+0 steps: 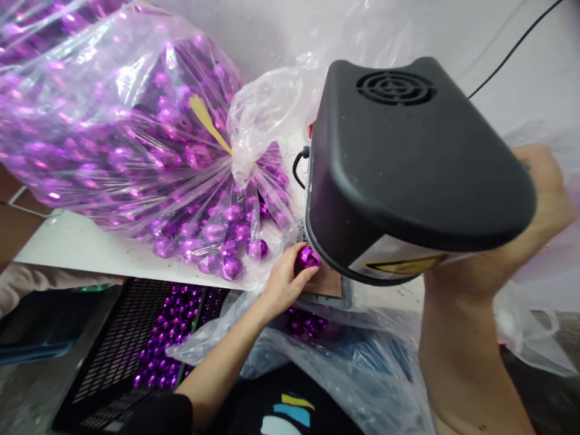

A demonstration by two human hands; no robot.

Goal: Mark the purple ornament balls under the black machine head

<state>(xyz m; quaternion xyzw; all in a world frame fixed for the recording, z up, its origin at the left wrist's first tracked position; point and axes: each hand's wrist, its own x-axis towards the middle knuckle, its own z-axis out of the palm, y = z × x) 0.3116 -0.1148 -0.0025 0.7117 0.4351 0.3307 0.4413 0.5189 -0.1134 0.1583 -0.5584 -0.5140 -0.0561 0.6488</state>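
My left hand [286,279] holds a shiny purple faceted ball [308,257] between thumb and fingers. The ball is at the left edge of a black machine [408,157] with a round vent and a yellow warning label. Below it, a brown plate [327,283] in a grey frame lies on the white table. My right hand [546,187] is at the machine's right side, its fingers curled and mostly hidden behind the housing; what they grip cannot be made out. More purple balls [232,269] fill a clear plastic bag tied with a yellow strip.
A black crate [104,350] with small purple balls stands below the table's left front edge [90,238]. Clear plastic film [362,350] lies across my lap, with purple balls under it. A sleeve [49,281] of another person shows at far left. A black cable [512,54] runs upper right.
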